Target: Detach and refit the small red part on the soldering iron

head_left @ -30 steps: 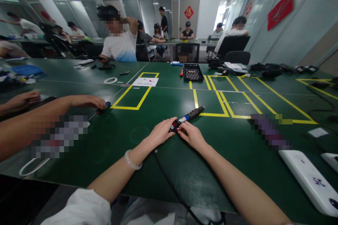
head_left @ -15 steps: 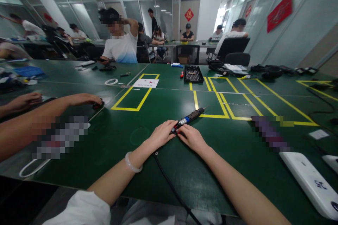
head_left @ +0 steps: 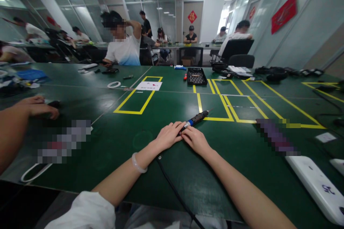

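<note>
Screwdriver (head_left: 195, 118) lies flat on the green table (head_left: 150, 143), its near end pinched between the bent fingertips of the left hand (head_left: 168, 136) and right hand (head_left: 196, 140), which meet over it. Beside its tip runs a yellow tape line (head_left: 220, 118); farther beyond sits a black tray (head_left: 196, 76). A cable (head_left: 174, 189) trails back from the grip. Far left rests a co-worker's hand (head_left: 37, 106). The screwdriver's long axis points away and rightward from the grip.

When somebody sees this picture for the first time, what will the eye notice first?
The left hand and right hand meet at centre over the rear end of a dark pen-shaped tool on the green table. Beyond it, bright yellow tape rectangles mark the tabletop.
</note>
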The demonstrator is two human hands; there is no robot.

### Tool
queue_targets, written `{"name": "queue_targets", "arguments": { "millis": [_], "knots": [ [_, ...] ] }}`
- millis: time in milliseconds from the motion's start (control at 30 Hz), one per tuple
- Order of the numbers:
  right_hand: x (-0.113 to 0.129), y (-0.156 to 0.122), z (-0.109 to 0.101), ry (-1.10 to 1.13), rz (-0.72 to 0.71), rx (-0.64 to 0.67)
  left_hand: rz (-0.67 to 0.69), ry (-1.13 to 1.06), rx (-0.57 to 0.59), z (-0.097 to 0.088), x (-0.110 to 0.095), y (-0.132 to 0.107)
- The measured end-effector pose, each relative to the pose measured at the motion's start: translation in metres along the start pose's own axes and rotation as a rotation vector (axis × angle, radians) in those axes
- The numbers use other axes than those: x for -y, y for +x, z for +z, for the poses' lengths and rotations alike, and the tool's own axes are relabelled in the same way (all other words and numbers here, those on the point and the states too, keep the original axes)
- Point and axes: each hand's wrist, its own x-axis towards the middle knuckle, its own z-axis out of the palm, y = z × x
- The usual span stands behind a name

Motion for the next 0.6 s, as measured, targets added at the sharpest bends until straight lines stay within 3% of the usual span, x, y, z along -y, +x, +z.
{"name": "queue_targets", "arguments": {
  "millis": [167,300,433,600],
  "knots": [
    [-0.001,-0.003,-0.004,0.028,0.027,-0.032,-0.017,0.008,0.001,-0.001,0.008,0.001],
    [-0.003,-0.003,-0.006,0.019,0.059,-0.021,-0.076,0.022,0.000,-0.004,0.030,-0.007],
    [-0.005,-0.003,-0.004,0.062,0.081,0.012,-0.174,0.016,-0.008,-0.009,0.067,-0.021],
    [-0.010,-0.003,0.003,0.132,0.141,0.058,-0.362,0.014,0.013,-0.017,0.130,-0.044]
  ]
}}
